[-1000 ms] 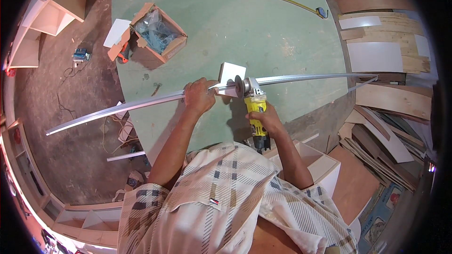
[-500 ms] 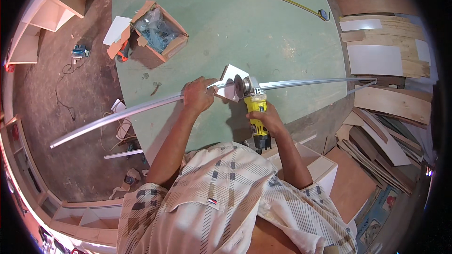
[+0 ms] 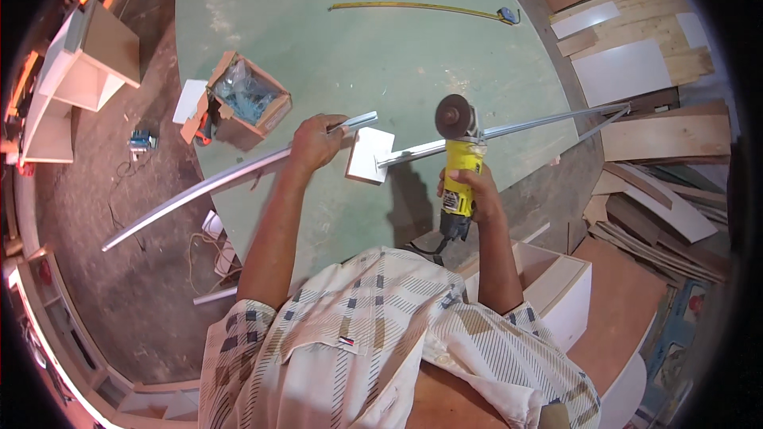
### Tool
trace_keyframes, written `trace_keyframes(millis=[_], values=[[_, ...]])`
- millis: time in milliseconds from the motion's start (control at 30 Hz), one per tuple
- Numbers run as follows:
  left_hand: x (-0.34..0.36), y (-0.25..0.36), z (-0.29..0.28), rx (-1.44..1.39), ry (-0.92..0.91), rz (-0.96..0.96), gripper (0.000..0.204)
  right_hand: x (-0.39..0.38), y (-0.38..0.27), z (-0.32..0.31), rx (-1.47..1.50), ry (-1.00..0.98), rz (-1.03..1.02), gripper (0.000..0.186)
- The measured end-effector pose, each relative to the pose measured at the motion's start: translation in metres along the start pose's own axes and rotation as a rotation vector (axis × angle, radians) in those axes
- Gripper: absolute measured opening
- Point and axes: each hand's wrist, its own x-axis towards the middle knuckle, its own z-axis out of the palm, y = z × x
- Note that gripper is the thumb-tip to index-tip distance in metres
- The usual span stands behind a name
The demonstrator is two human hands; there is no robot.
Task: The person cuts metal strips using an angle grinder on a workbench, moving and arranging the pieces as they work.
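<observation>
- The yellow angle grinder [image 3: 462, 171] is held over the table's near side, its disc [image 3: 453, 117] facing up and overlapping the view of the table beyond.
- The right hand [image 3: 478, 189] is closed around the grinder's body.
- The left hand [image 3: 316, 145] has its fingers curled around one silvery metal strip [image 3: 199, 190], which runs out past the table's left edge.
- A second metal strip [image 3: 540, 120] reaches rightward from the right edge of a white block [image 3: 370, 155], apart from the first.
- Farther out on the green table [image 3: 318, 56] lie an open cardboard box [image 3: 274, 114] and an extended tape measure [image 3: 425, 6].
</observation>
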Motion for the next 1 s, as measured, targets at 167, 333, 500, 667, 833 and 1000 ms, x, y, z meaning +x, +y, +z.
trace_keyframes(millis=[167,333,500,667,833,1000], values=[[0.035,0.041,0.04,0.017,-0.019,0.077,0.034,-0.037,0.006,-0.049,0.146,0.087,-0.096,0.044],[0.069,0.088,0.097,0.121,-0.018,0.113,0.033,-0.074,0.024,-0.101,0.366,0.232,-0.153,0.039],[0.093,0.123,0.152,0.213,-0.091,0.143,0.033,-0.118,0.034,-0.161,0.455,0.258,-0.123,0.039],[0.088,0.153,0.209,0.405,-0.195,0.278,0.058,-0.131,0.047,-0.219,0.581,0.375,-0.235,0.037],[0.078,0.168,0.246,0.588,-0.29,0.39,0.061,-0.14,0.06,-0.286,0.587,0.41,-0.237,0.038],[0.079,0.177,0.249,0.457,-0.315,0.23,0.051,-0.128,0.068,-0.32,0.608,0.415,-0.29,0.037]])
